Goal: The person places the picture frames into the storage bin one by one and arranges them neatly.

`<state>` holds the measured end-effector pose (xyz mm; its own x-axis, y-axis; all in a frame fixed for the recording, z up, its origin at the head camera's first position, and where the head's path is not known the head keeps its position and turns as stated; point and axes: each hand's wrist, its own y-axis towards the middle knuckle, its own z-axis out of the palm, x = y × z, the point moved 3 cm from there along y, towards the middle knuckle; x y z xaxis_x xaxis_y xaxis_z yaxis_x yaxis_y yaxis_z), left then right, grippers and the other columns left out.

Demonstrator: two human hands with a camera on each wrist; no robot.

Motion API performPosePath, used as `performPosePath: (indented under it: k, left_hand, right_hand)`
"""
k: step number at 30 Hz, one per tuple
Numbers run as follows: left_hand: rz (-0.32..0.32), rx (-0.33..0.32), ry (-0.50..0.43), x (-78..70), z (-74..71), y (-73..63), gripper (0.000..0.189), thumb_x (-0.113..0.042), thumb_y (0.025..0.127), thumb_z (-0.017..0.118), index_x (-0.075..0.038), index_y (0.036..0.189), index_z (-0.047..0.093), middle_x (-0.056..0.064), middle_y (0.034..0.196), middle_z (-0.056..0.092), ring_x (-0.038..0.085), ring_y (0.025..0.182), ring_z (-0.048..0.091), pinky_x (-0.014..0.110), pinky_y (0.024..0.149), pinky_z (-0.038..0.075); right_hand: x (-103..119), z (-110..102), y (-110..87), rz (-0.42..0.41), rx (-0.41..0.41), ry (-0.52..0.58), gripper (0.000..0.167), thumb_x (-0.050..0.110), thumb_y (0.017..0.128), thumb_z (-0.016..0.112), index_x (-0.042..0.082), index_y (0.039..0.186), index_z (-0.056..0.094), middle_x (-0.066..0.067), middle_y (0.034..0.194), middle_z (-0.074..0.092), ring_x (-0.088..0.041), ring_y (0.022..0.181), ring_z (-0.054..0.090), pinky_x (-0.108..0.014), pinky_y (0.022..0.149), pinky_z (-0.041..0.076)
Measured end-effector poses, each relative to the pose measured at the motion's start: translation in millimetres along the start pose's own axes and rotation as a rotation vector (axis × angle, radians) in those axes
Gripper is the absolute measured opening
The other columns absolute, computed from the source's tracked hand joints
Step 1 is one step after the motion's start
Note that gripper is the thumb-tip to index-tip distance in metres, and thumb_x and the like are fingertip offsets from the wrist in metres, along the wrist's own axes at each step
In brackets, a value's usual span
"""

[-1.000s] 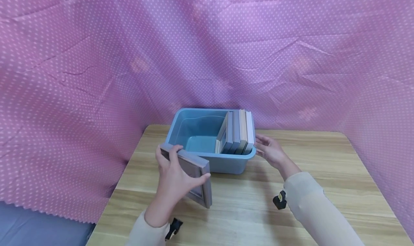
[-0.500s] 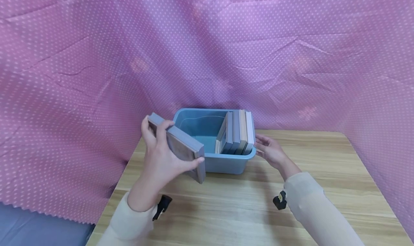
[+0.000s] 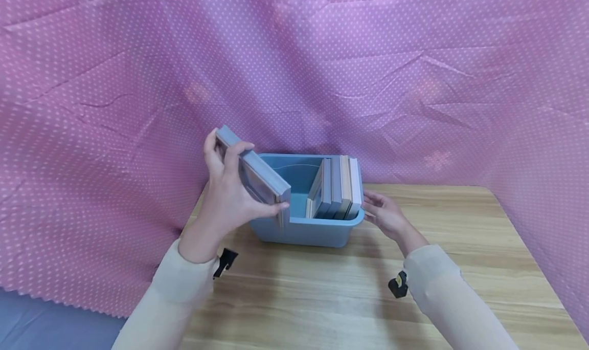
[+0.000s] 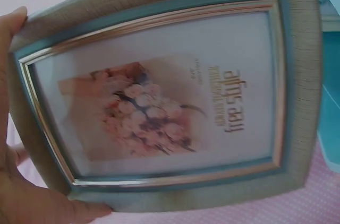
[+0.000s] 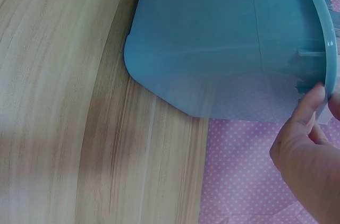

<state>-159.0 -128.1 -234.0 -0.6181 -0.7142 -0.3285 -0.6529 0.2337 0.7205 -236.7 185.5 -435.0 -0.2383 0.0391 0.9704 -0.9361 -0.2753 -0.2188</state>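
Note:
My left hand [image 3: 224, 199] grips a picture frame [image 3: 266, 174] by its edges, tilted, over the left end of a blue plastic bin [image 3: 317, 233]. In the left wrist view the picture frame [image 4: 305, 96] shows a brownish border, a gilt inner edge and a print of pink flowers. Several more picture frames [image 3: 336, 186] stand on edge against the bin's right side, the leftmost one leaning. At the bin's right end, my right hand [image 3: 387, 218] holds the rim; the right wrist view shows its thumb and a finger [image 5: 311, 102] pinching the bin's lip.
A wooden table [image 3: 349, 293] carries the bin near its back edge. Behind it and along both sides hangs a pink dotted cloth [image 3: 382, 84]. Each sleeve cuff has a black mount [image 3: 398, 284] on it.
The left hand has raised the picture frame from in front of the bin, moving it up and away from me, over the bin's left end. The right hand has stayed at the rim.

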Motion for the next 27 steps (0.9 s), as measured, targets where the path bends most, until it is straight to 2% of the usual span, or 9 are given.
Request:
performPosePath:
  k: [9,15,22,27]
  left_hand:
    - [0.071,0.035,-0.071,26.7,15.8,17.1,0.110,-0.040,0.041,0.095,-0.012,0.127,0.033,0.027,0.143,0.001,0.034,0.135,0.012,0.052,0.103,0.038]
    - [0.101,0.093,-0.133,44.1,31.6,26.9,0.110,-0.038,0.040,0.096,-0.014,0.129,0.034,0.025,0.144,-0.002,0.033,0.135,0.013,0.051,0.102,0.039]
    - [0.128,0.189,-0.161,64.5,53.9,28.9,0.110,-0.036,0.041,0.097,-0.014,0.128,0.035,0.026,0.144,-0.002,0.037,0.136,0.013,0.055,0.099,0.041]
    - [0.086,0.316,-0.167,78.7,71.1,27.6,0.109,-0.037,0.045,0.096,-0.017,0.131,0.033,0.020,0.147,-0.006,0.036,0.135,0.014,0.053,0.097,0.044]
  right_hand:
    - [1,0,-1.6,0.000,0.001,0.004,0.052,0.005,0.099,0.048,-0.004,0.146,0.027,-0.024,0.140,0.038,-0.013,0.112,0.051,-0.031,0.100,0.045]
    - [1,0,-2.4,-0.005,0.007,0.002,0.052,0.005,0.099,0.048,-0.005,0.146,0.027,-0.025,0.140,0.037,-0.012,0.112,0.051,-0.031,0.100,0.045]
    - [2,3,-4.0,-0.001,0.000,-0.001,0.052,0.005,0.099,0.048,-0.005,0.146,0.027,-0.025,0.140,0.037,-0.017,0.117,0.048,-0.033,0.101,0.044]
    - [2,2,-3.7,0.003,-0.002,-0.005,0.051,0.004,0.100,0.047,-0.004,0.146,0.027,-0.025,0.141,0.037,-0.019,0.119,0.047,-0.035,0.102,0.043]
